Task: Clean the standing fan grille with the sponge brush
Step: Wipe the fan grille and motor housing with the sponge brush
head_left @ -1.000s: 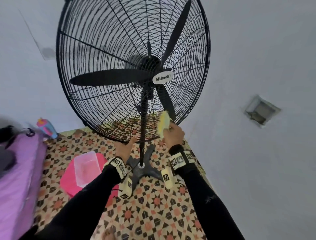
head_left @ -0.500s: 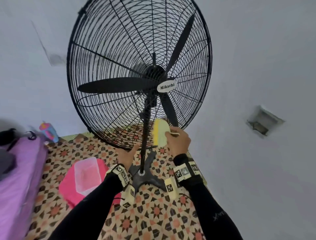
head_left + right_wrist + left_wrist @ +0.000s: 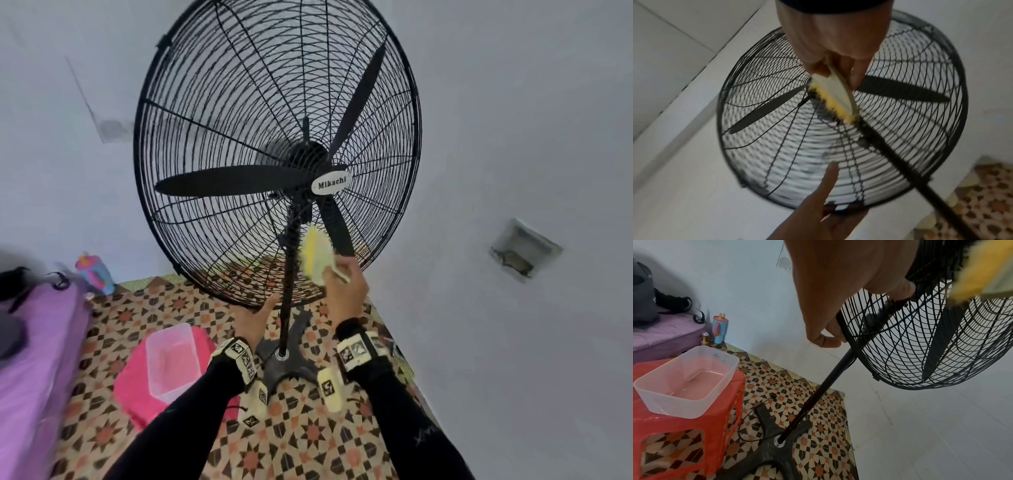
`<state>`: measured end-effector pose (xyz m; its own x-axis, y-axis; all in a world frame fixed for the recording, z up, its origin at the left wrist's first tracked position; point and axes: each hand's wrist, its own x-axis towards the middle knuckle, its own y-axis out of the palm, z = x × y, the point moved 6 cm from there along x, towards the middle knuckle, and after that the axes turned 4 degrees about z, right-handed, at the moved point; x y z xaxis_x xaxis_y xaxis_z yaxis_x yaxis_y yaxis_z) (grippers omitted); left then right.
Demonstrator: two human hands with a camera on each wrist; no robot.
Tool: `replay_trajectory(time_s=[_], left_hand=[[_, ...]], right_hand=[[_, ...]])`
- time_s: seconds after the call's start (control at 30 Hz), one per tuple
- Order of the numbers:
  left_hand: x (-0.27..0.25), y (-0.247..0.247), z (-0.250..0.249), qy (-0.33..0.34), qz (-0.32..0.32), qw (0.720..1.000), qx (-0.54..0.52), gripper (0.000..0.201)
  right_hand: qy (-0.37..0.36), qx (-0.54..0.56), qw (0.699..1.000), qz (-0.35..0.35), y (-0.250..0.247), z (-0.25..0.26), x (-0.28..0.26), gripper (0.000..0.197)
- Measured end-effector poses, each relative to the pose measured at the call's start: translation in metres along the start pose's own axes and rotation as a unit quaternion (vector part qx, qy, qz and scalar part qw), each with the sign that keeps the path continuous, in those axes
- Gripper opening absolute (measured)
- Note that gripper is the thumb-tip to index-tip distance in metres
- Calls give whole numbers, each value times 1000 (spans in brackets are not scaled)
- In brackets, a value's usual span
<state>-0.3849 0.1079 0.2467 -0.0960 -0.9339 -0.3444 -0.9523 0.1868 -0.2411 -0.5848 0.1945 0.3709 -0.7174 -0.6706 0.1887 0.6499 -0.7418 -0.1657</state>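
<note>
My right hand point(image 3: 344, 291) grips the brush point(image 3: 317, 253) by its pale handle, fingers point(image 3: 858, 71) and thumb pinched round it. The yellow sponge side lies against the grille point(image 3: 212, 102) wires just beyond my fingertips, beside the pole point(image 3: 287, 291) and below the hub.

My left hand point(image 3: 251, 322) holds the bottom rim of the grille. In the left wrist view the fingers point(image 3: 828, 339) curl round the rim; the thumb points up along the wires.

Change over the last second: the brush has travelled up from the lower rim toward the hub — a short upward stroke along the wires next to the pole. The left hand has kept its place on the rim. The brush is blurred, so I judge the stroke to be in progress.

Meaning for the task: only the strip near my right fingertips is being worked. The upper and left sectors, far above both hands, show no contact. The tub point(image 3: 684, 381) of water sits on the red stool point(image 3: 719, 415), down and left of my left hand, for a re-wet.
</note>
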Motion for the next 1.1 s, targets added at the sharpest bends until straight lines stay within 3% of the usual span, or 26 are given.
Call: replay_trajectory(time_s=[0.07, 0.1, 0.17, 0.27, 0.43, 0.53, 0.6, 0.63, 0.67, 0.73, 0.8, 0.9, 0.93, 1.03, 1.1], left_hand=[[1, 0, 0, -9, 10, 1000, -2, 121], [3, 1, 2, -16, 10, 1000, 2, 123], [5, 2, 3, -26, 16, 1000, 7, 130], [8, 2, 3, -15, 35, 999, -5, 134], [22, -1, 15, -4, 30, 999, -15, 151], [13, -3, 0, -9, 38, 999, -13, 122], [16, -7, -2, -20, 42, 999, 9, 79], [12, -9, -4, -20, 43, 999, 14, 57], [7, -10, -9, -19, 52, 998, 18, 47], [1, -13, -12, -28, 54, 998, 31, 55], [13, -16, -4, -36, 33, 998, 28, 65], [42, -18, 18, -48, 30, 997, 56, 127], [47, -20, 21, -46, 47, 997, 51, 135], [80, -24, 45, -33, 84, 994, 57, 140], [66, -36, 24, -40, 106, 992, 48, 135]], right_hand=[[32, 20, 995, -89, -14, 0, 19, 19], [34, -5, 994, -101, -14, 3, 23, 20], [17, -46, 997, -55, 0, 5, 21, 24], [-13, -10, 1000, 22, 7, 3, 6, 25], [18, 25, 994, -108, -16, -1, 15, 20], [-18, -39, 998, -40, 8, 9, 9, 21], [-47, -36, 998, 2, 17, 14, 3, 22], [-44, -15, 999, -8, 13, 17, 6, 22], [-33, 4, 999, -40, 6, 19, 13, 23], [-6, 27, 993, -117, -5, 25, 27, 23], [-8, -2, 992, -126, 0, 34, 35, 23], [-37, -50, 995, -72, 18, 42, 29, 21], [-42, -44, 996, -61, 19, 46, 26, 19], [-47, -27, 991, -126, 9, 58, 29, 17], [-43, -22, 981, -185, 12, 61, 31, 18]])
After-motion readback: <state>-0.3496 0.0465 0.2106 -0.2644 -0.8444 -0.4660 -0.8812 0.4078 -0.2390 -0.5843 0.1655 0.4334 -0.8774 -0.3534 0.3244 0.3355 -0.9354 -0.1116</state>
